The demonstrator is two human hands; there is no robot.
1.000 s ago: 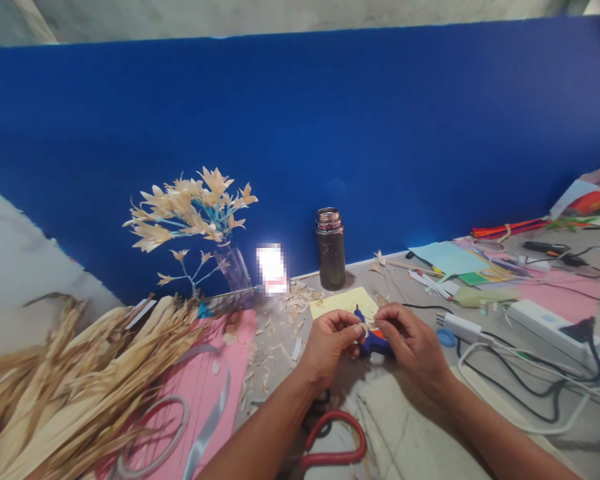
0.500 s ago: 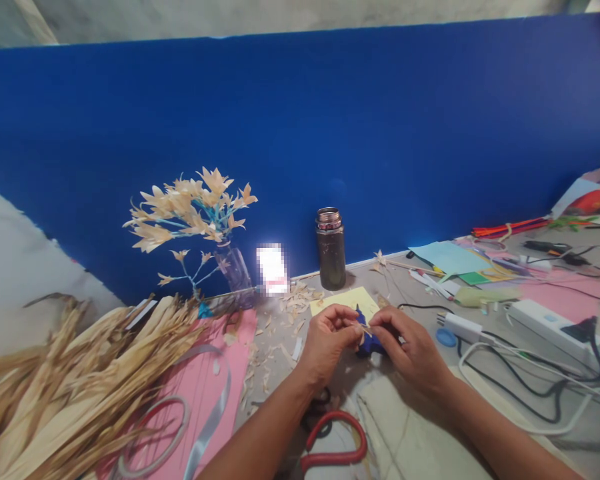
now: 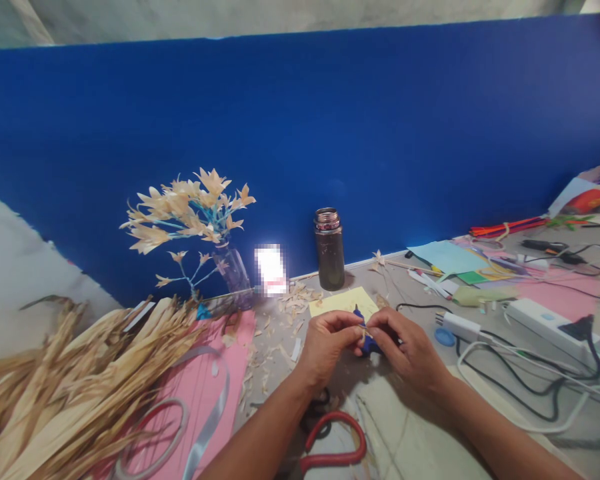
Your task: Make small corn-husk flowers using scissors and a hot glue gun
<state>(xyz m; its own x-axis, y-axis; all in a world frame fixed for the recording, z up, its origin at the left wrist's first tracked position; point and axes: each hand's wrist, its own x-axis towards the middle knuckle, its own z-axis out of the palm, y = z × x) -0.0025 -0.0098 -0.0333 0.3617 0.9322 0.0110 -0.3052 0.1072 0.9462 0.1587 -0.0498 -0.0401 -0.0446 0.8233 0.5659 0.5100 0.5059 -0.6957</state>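
My left hand (image 3: 331, 341) is closed, thumb and fingers pinching a small thin pale piece (image 3: 365, 331) that looks like a sliver of corn husk. From the other side my right hand (image 3: 409, 345) pinches the same piece, so the fingertips of both hands nearly meet. Just behind and under them lies a blue tool, apparently a glue gun (image 3: 359, 313), partly covered by my fingers. Its tip rests over a yellow sheet of paper (image 3: 341, 301). Below my wrists is a pair of scissors with red handles (image 3: 363, 440), partly hidden by my left forearm.
Dried corn husks (image 3: 80, 380) and pink paper (image 3: 243, 353) cover the left side. A clear bottle (image 3: 235, 273) holds husk flowers (image 3: 180, 207). A dark flask (image 3: 330, 257) stands at the back, near scattered husk scraps (image 3: 300, 297). Right: a power strip (image 3: 545, 327) and cables.
My hands stay in nearly the same place. The left fingers have drawn closer around the small piece, and the right fingertips have shifted slightly. The view has moved a touch.
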